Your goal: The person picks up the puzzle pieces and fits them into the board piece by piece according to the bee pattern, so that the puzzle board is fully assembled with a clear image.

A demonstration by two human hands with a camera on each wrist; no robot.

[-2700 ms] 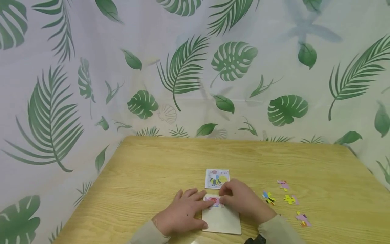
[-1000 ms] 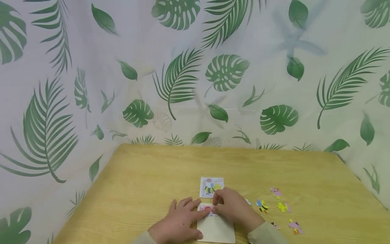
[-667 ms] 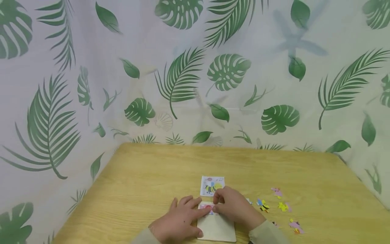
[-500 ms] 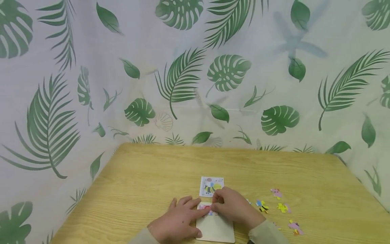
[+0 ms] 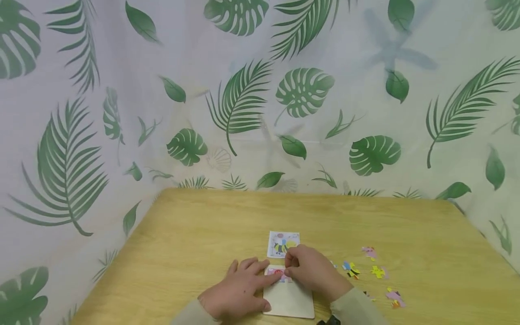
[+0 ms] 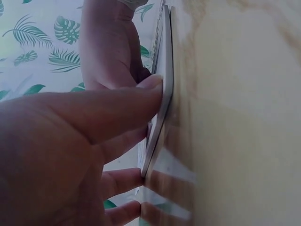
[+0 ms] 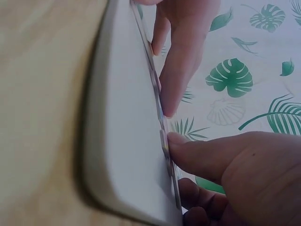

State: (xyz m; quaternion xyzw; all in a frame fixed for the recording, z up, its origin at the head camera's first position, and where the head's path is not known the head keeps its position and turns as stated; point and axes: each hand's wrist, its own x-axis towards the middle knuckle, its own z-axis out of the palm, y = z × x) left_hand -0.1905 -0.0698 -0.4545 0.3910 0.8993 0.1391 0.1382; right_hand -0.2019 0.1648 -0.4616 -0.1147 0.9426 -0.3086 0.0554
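A pale square puzzle board (image 5: 289, 301) lies near the table's front, with pink jigsaw pieces (image 5: 274, 272) bearing a red shape along its far edge. My left hand (image 5: 239, 291) rests spread over the board's left side. Its index finger presses on the pink pieces, and in the left wrist view its thumb (image 6: 117, 106) lies against the board's edge. At the far right corner my right hand (image 5: 314, 271) pinches a jigsaw piece (image 7: 164, 143) with curled fingers, the thumb lying against it in the right wrist view. Most of that piece is hidden by the hand.
Just beyond the board lies a square picture card (image 5: 278, 246) with a bee, partly covered by the right hand. Several loose jigsaw pieces (image 5: 378, 271) are scattered right of the right hand. A leaf-patterned curtain (image 5: 243, 149) hangs behind the wooden table (image 5: 195, 225).
The head view has shifted slightly. Both hands keep nearly the same places on the board, the right fingers still at the far right corner.
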